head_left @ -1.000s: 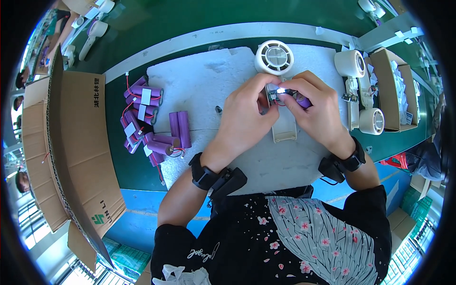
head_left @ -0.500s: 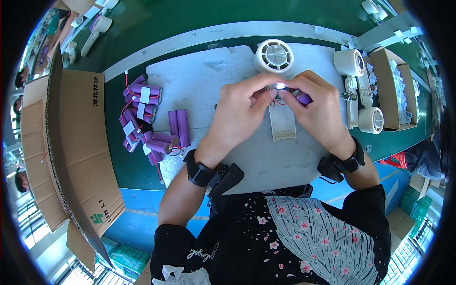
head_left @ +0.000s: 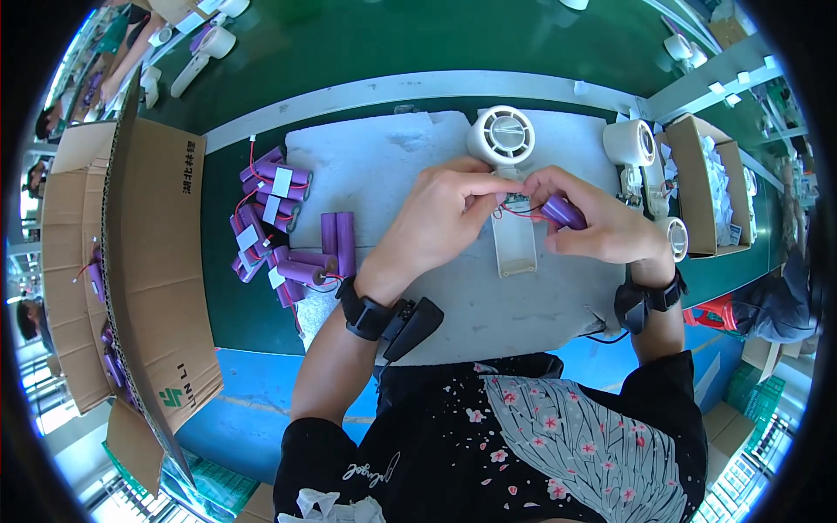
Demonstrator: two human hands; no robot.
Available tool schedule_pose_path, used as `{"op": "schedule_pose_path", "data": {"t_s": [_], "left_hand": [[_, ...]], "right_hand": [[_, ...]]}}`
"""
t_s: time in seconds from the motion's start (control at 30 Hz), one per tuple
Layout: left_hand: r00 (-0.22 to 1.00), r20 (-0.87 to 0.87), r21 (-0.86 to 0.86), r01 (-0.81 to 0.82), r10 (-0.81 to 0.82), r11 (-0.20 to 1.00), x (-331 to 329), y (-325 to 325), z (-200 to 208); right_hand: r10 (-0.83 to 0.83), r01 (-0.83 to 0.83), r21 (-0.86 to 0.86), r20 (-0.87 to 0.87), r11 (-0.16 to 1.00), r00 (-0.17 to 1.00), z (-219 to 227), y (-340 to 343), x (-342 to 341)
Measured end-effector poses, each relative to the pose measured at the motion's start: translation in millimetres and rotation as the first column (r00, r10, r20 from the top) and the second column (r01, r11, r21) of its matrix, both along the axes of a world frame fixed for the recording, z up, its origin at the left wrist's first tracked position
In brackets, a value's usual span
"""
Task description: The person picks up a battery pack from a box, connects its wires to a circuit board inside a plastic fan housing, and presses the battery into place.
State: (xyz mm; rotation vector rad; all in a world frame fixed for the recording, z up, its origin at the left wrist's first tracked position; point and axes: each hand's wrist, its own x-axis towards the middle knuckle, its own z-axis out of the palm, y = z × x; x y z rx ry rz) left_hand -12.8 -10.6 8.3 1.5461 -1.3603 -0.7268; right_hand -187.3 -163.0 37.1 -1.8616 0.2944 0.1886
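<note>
A cream handheld fan [head_left: 504,135] lies on the pale foam mat, its round head away from me. Its open handle shell [head_left: 515,248] points toward me, and a green circuit board [head_left: 518,200] shows near the neck. My left hand [head_left: 443,209] is closed, thumb and forefinger pinched over the board; what is between them is hidden. My right hand [head_left: 597,216] is curled around a purple battery pack [head_left: 563,212], its forefinger and thumb apart, the forefinger reaching the left fingertips. Thin red and black wires [head_left: 526,215] run from the pack to the board area.
Several purple battery packs [head_left: 301,268] with wires lie at the mat's left side. A large cardboard box [head_left: 161,235] stands farther left. More fan parts [head_left: 629,144] lie to the right, beside a small carton [head_left: 697,187] of white pieces. A metal rail [head_left: 410,87] crosses behind.
My right hand has swung outward, baring more of the battery pack. The bright glint between my fingertips is gone, and the circuit board now shows. The whole view has shifted slightly.
</note>
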Motion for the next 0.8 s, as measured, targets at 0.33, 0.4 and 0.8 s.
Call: {"op": "schedule_pose_path", "data": {"t_s": [0.33,0.4,0.8], "left_hand": [[0.974,-0.080,-0.114,-0.220,0.211,0.969,6,2,-8],[0.961,-0.142,-0.128,-0.256,0.238,0.958,6,0,-11],[0.959,-0.252,-0.013,-0.139,0.131,0.990,11,6,-5]], "right_hand": [[-0.174,0.200,0.328,-0.108,0.923,0.979,10,6,7],[-0.199,0.223,0.302,-0.111,0.927,0.974,13,7,8],[-0.219,0.257,-0.562,0.135,0.786,0.966,11,9,3]]}}
